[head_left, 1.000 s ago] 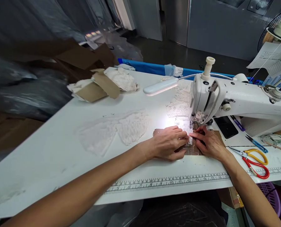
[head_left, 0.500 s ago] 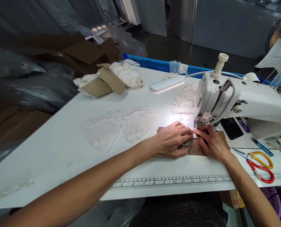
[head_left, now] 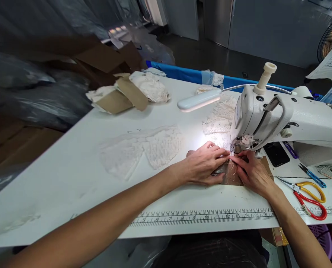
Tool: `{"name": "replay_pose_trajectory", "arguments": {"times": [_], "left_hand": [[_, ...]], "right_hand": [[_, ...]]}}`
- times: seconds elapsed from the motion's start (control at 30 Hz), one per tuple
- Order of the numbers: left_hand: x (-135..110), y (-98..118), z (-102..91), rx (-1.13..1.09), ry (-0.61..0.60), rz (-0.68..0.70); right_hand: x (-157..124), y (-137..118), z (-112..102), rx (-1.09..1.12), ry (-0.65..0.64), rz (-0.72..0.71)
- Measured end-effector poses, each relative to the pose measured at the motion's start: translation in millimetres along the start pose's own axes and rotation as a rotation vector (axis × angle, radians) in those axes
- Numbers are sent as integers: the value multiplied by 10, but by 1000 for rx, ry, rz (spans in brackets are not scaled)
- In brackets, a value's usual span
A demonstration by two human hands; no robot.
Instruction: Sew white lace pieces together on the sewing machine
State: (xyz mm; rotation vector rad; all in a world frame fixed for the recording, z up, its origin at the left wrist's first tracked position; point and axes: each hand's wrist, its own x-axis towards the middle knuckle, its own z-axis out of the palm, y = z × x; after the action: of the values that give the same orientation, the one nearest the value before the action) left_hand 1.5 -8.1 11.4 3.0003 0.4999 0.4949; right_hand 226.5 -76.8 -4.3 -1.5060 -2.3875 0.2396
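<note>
White lace fabric (head_left: 217,126) runs under the sewing machine's presser foot (head_left: 236,149), lit by the lamp. My left hand (head_left: 206,163) lies palm down on the cloth just left of the foot, fingers stretched out and thumb apart. Close to its fingertips, my right hand (head_left: 254,173) is closed at the lace edge in front of the foot; the fingers partly hide what they hold. Below both hands shows a brown patch (head_left: 233,175) with loose thread bits. The needle tip is not clearly visible.
Two sheer white ruffled pieces (head_left: 163,147) lie left on the table. Behind them sits a bundle of white fabric with brown card (head_left: 132,93). A lamp (head_left: 199,99) overhangs the lace. Scissors (head_left: 308,193), blue snips (head_left: 312,175) and a phone (head_left: 277,153) lie right.
The view has shifted slightly, so the machine sits a little farther right. Less lace shows between my fingertips at the foot. Both hands stay close to the same place.
</note>
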Motion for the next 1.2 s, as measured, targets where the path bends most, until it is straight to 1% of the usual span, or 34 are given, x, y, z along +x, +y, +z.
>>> {"name": "replay_pose_trajectory", "arguments": {"times": [0.17, 0.3, 0.43, 0.57, 0.67, 0.77, 0.83, 0.93, 1.0, 1.1, 1.2], "left_hand": [[15, -15, 15, 43, 5, -9], [31, -20, 24, 65, 22, -15], [53, -21, 3, 86, -3, -38], [77, -28, -54, 91, -68, -60], [95, -32, -97, 94, -125, -82], [112, -34, -129, 82, -172, -109], [120, -38, -140, 66, -187, -121], [121, -51, -136, 49, -192, -127], [114, -63, -119, 43, -190, -130], [101, -78, -81, 40, -174, -138], [91, -87, -39, 52, -155, -144]], "right_hand": [[28, -33, -5, -38, -24, 41], [40, -59, -5, -28, -31, 45], [39, -57, -9, 9, -56, 72], [20, 9, -82, 164, -22, 117], [13, 66, -221, 311, -15, 168], [46, 90, -368, 406, -28, 224], [92, 97, -419, 461, -45, 251], [164, 120, -388, 547, -43, 255], [189, 138, -322, 576, 9, 268], [171, 134, -242, 567, 67, 286], [124, 97, -228, 519, 64, 255]]}}
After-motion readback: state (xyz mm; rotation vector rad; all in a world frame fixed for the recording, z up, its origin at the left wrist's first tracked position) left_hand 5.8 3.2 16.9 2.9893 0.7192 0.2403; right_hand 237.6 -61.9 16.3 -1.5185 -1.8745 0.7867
